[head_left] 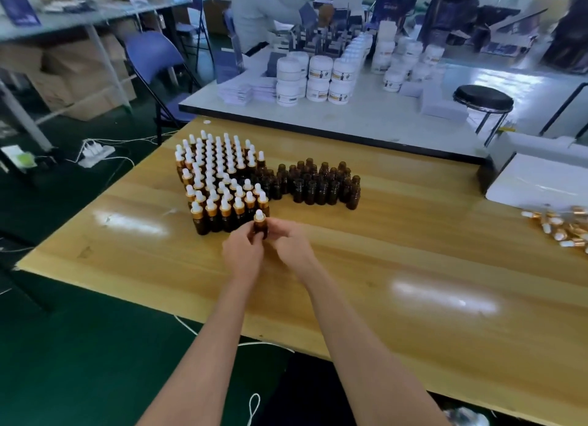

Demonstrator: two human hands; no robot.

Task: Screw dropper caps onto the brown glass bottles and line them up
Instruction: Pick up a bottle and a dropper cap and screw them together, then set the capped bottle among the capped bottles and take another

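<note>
**Capped bottle at the end of the front row: seating or final tightening**

Both hands meet over the wooden table (413, 266). The left hand (243, 250) has its fingers curled round the body of one brown dropper bottle (261, 228). The right hand (292, 244) closes on the bottle's right side, fingers curled in narrow. The bottle stands upright between the fingertips, with its white bulb and gold collar already on.

Just beyond the hands, touching or nearly touching the held bottle, is the block of capped bottles (216, 177). Beyond and to the right of the hands is the cluster of uncapped bottles (318, 184). The loose dropper caps (566, 228) lie far out to the right of the right hand.

Judgement: the cap looks seated. I cannot tell whether it is fully tight. The step in hand is the last twist, or setting the bottle at the right end of the nearest row.

The next move calls for a flush, upright placement without nudging its neighbours. After that comes a reach forward-right for an uncapped bottle and far right for a cap. A good part of the batch is still uncapped.
</note>
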